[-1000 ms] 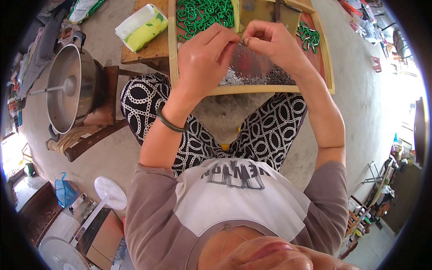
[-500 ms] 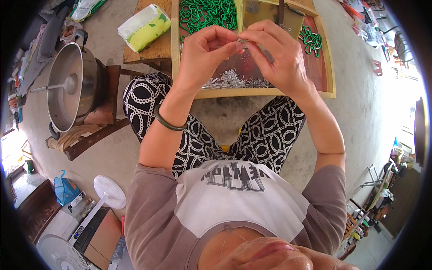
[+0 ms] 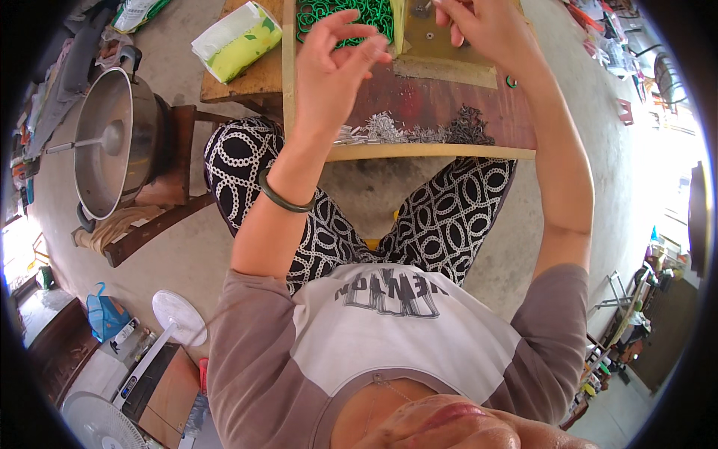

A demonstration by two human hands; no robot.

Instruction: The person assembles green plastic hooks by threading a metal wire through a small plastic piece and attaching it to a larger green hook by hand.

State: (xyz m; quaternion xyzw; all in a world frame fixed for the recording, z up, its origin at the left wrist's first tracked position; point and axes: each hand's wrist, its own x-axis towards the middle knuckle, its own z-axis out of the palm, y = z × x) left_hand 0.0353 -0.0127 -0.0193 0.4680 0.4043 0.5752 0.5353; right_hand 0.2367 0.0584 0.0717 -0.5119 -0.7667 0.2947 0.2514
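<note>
My left hand [image 3: 338, 63] is raised over the left side of a wooden tray [image 3: 434, 152], its fingers loosely bent and apart, with nothing seen in them. Close beyond it lies a heap of green carabiners [image 3: 365, 13]. At the upper edge, my right hand [image 3: 490, 30] has its fingers curled over a metal plate [image 3: 430, 49]; the fingertips are partly cut off, and whatever they hold cannot be made out. Along the tray's near side are small silver pins [image 3: 383, 129] and a pile of dark small metal pieces [image 3: 470, 127].
A green and white soft pack [image 3: 238, 41] lies on a wooden bench left of the tray. Farther left, a large metal pan [image 3: 105, 161] with a ladle stands on a wooden stool. A white fan [image 3: 179, 318] is at the lower left. My knees are under the tray's near edge.
My hands were together over the tray, fingers pinched on something small. Now they are apart, the right moved up and right, and the left has loosened. More of the dark pile shows.
</note>
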